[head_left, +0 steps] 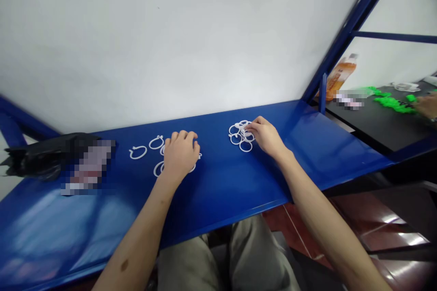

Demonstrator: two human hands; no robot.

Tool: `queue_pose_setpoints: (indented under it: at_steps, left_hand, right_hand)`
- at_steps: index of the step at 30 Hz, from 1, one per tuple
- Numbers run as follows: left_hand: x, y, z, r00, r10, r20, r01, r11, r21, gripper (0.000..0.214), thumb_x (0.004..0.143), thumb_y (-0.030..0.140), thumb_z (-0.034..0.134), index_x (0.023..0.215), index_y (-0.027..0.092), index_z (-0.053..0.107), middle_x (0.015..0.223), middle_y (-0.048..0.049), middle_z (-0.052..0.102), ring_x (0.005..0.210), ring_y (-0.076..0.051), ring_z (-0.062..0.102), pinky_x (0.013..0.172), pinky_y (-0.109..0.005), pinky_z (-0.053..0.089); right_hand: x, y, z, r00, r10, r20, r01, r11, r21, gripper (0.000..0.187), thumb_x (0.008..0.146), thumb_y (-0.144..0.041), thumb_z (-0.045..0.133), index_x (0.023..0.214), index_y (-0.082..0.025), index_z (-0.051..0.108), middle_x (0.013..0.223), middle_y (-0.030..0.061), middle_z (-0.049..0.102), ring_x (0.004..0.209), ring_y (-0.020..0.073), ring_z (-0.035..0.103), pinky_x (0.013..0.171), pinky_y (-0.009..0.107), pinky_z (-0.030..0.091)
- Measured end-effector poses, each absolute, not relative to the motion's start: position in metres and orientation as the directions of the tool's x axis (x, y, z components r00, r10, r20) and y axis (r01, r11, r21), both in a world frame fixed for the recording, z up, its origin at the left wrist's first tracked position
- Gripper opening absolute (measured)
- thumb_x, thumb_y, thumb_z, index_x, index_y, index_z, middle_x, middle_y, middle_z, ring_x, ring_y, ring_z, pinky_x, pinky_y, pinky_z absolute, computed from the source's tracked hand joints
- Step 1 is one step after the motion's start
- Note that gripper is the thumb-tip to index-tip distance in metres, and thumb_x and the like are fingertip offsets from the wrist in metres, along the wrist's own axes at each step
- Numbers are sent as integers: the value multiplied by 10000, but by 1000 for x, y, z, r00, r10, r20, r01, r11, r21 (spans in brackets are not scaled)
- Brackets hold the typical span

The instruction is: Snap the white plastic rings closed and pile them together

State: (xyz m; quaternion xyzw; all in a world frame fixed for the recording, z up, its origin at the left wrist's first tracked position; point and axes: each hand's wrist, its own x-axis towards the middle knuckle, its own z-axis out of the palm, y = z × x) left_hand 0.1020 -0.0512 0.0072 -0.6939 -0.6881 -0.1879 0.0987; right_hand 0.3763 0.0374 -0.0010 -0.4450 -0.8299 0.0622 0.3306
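My left hand (180,154) lies palm down over a group of white plastic curtain rings (159,168), its fingers loosely bent and a little apart. It hides several of these rings. Just left of it are two more rings, one an open ring (138,153) with hooked ends. To the right, a small pile of white rings (246,146) overlaps on the blue shelf (218,200). My right hand (268,136) reaches the pile's right side, thumb and fingertips pinched on a ring there.
A black plastic bag (37,159) and a blurred-out package (90,163) lie at the left. Blue metal posts (348,32) frame the shelf. Beyond, a dark table (368,118) holds an orange drink bottle (341,75), green pieces (392,102) and another person's hand (428,104).
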Motion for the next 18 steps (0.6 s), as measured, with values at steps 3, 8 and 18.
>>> queue_pose_setpoints:
  at_steps: [3,8,18]
  left_hand:
    - [94,-51,3,-32,938,346,997,4,81,278,862,219,462,1051,211,665,1048,-146,662,1040,-335,553,904,-495,421]
    - [93,-49,-2,2,961,278,988,-44,145,297,856,175,449,1053,205,669,1039,-145,673,1045,-338,573,921,-506,418]
    - [91,-44,8,75,950,304,865,-213,454,386,840,53,376,1014,219,678,1066,-80,684,1013,-230,622,925,-385,488]
  right_hand:
    - [384,44,-4,-436,781,447,701,606,-375,188,899,-95,569,935,-198,722,921,76,660,900,228,608,807,345,481]
    - [379,44,-9,-435,802,409,736,579,-351,151,884,-86,599,909,-197,699,921,61,661,882,210,595,787,331,465]
    - [373,38,-4,-393,760,518,714,607,-349,108,952,-210,572,943,-203,680,918,72,650,846,223,583,782,355,465]
